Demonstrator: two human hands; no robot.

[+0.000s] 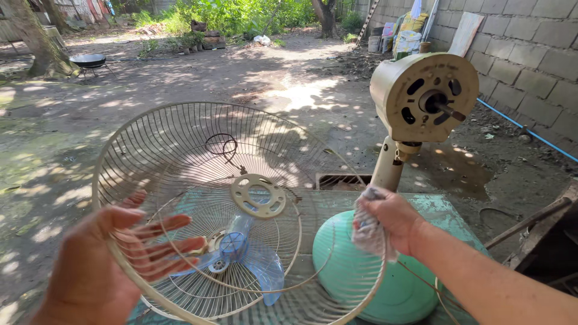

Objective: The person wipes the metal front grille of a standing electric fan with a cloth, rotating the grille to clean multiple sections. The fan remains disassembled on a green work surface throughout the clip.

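Item 1 – wire fan guard (198,180): cream, round, rear half w/ centre mounting ring. You held it tilted up in front of you, low-left of view. Your left hand (114,259) was behind its lower-left rim, fingers spread flat vs. the wires, palm supporting, not clenched. Your right hand (385,219) was at the guard's right rim, closed round a crumpled cloth (368,232), grey-white w/ a red bit; cloth pressed at the rim wires. Can't tell if the fingers also pinched the wire itself.

Item 2 – second guard + blue fan blade (244,256): lay flat under the held guard, on the surface (448,210), seen thru the wires. Blade translucent blue, hub near centre.

Item 3 – fan body: beige motor head (421,96) w/ bare shaft pointing right, no blade or guard on it; stood on a neck above a round green base (355,271). Base sat on the surface, just right of the guards, under your right hand.

Item 4 – surface: teal, worn paint, edge seen right of the base.

Surrounds: dirt yard in dappled shade, block wall (530,54) at right w/ a blue pipe (524,129) along its foot, black pan on a stand (88,60) far left, greenery at back, floor drain behind the fan neck
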